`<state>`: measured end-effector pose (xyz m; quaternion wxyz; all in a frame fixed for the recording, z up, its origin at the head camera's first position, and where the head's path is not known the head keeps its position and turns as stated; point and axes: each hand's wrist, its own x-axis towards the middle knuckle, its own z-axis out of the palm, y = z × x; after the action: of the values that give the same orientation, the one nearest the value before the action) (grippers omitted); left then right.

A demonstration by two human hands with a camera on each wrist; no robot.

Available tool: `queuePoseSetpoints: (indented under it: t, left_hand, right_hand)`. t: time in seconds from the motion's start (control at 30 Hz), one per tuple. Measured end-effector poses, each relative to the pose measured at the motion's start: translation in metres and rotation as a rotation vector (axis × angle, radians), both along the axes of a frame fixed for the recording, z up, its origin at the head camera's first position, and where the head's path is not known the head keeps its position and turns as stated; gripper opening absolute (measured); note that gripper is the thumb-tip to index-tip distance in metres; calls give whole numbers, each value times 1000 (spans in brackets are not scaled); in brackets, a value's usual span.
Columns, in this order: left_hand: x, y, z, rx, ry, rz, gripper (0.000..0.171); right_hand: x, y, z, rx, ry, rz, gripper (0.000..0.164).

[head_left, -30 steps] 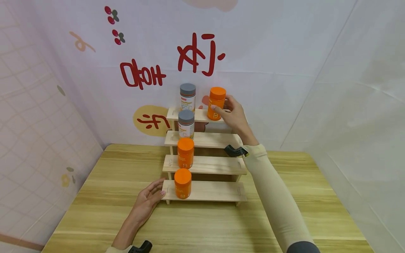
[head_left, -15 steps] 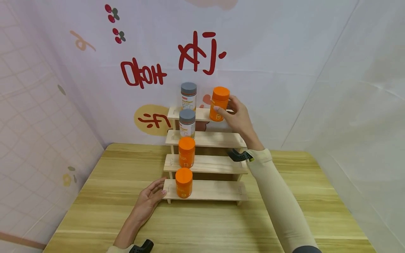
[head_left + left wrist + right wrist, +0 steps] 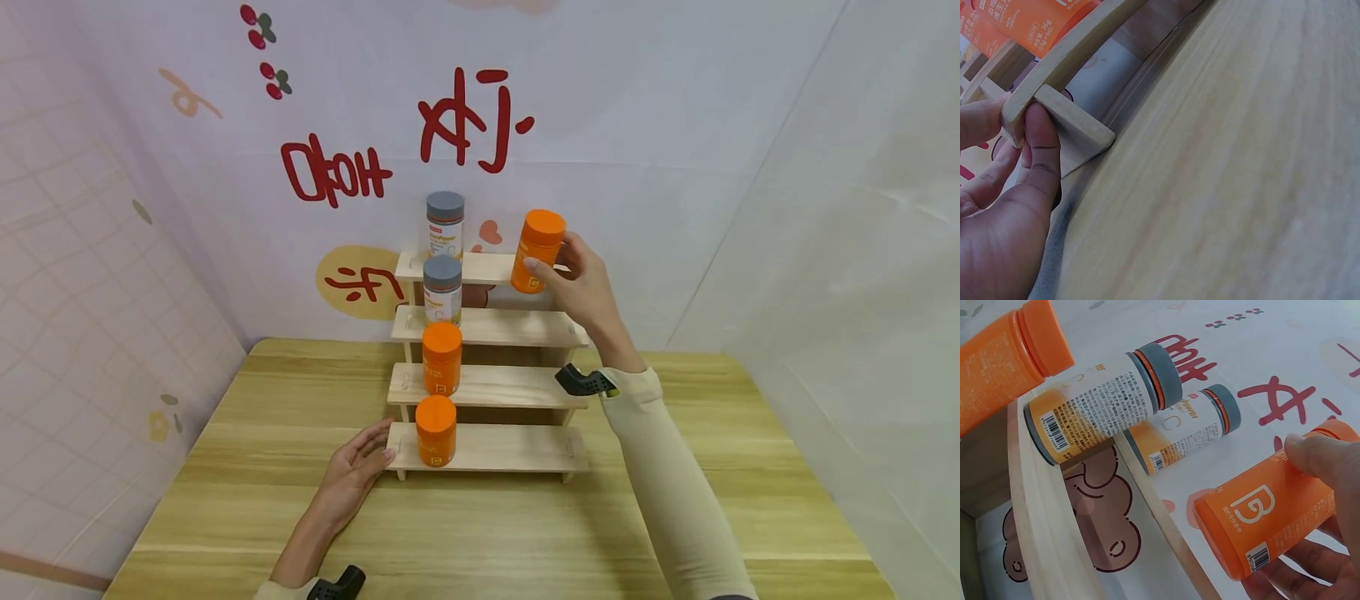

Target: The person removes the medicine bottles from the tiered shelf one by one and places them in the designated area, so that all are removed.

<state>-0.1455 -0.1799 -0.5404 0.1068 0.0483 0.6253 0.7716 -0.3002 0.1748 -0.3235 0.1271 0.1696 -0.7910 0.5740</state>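
Observation:
My right hand (image 3: 583, 279) grips an orange supplement bottle (image 3: 537, 250), thumb on the near side and fingers behind. The bottle leans a little at the right part of the top tier; in the right wrist view its base (image 3: 1217, 540) appears off the board. My left hand (image 3: 354, 471) pinches the left end of the lowest tier of a four-step wooden display rack (image 3: 510, 448); the left wrist view shows thumb and fingers on that board end (image 3: 1022, 103). Down the rack's left side stand two grey-capped bottles (image 3: 446, 225) on the upper tiers and two orange bottles (image 3: 442, 360) on the lower ones.
The rack stands on a wood-grain table (image 3: 480, 533), near its back edge. Behind it hangs a pale cloth backdrop (image 3: 630, 208) with red lettering and cherry prints. Similar cloth hangs at both sides.
My right hand has carried the orange bottle rightward along the top tier and slightly toward me, and the bottle leans more now. My left hand keeps its place on the rack.

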Motion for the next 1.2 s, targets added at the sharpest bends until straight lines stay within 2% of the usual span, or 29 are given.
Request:
queuePoseSetpoints:
  t: [0.27,0.5,0.97,1.2]
  left_hand:
    - [0,0,-1,6,8,-15,64]
    - [1,0,0,-1,-4,-16,65]
    - [0,0,1,-8,-17,-4,66]
    - [1,0,3,-16,-23,4,65]
  right_hand:
    - [13,16,-3,-31,16,-29,56]
    - [21,31,-10,-38,-6,-85,57]
    - [35,60,-29,-31,-38,-169,56]
    - [42,74,-39,-35,-42,-175,57]
